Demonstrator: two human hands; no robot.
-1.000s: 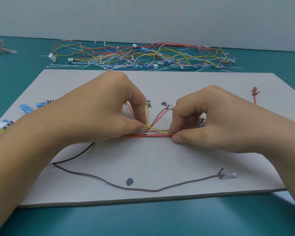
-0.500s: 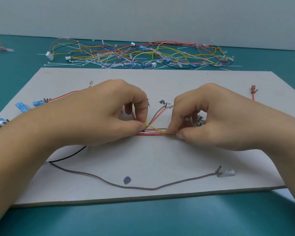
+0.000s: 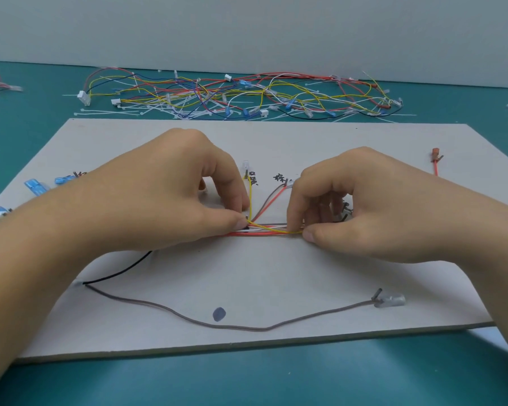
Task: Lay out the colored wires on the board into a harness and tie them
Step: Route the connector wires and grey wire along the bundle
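Note:
A grey board [image 3: 276, 271] lies on the teal table. Across its middle runs a wire bundle [image 3: 272, 230] of red, white, yellow and dark wires. My left hand [image 3: 165, 197] pinches the bundle's left part between thumb and forefinger. My right hand [image 3: 361, 206] pinches its right part a short way off. A yellow wire [image 3: 250, 200] rises from the bundle to a clear terminal beside handwritten marks. Brown and red wires [image 3: 269, 205] branch up to the right. A black wire [image 3: 123, 269] comes out under my left wrist. A loose brown wire [image 3: 235, 326] curves along the board's front.
A tangled heap of coloured wires and white cable ties [image 3: 241, 96] lies behind the board. Blue terminals [image 3: 37, 186] sit at the board's left edge, a red terminal [image 3: 436, 156] at its right. A dark blue spot [image 3: 219, 314] marks the board's front.
Both hands keep their pinch on the bundle. The left fingers have shifted slightly, so the yellow wire and its terminal show again above the bundle. The view has shifted slightly.

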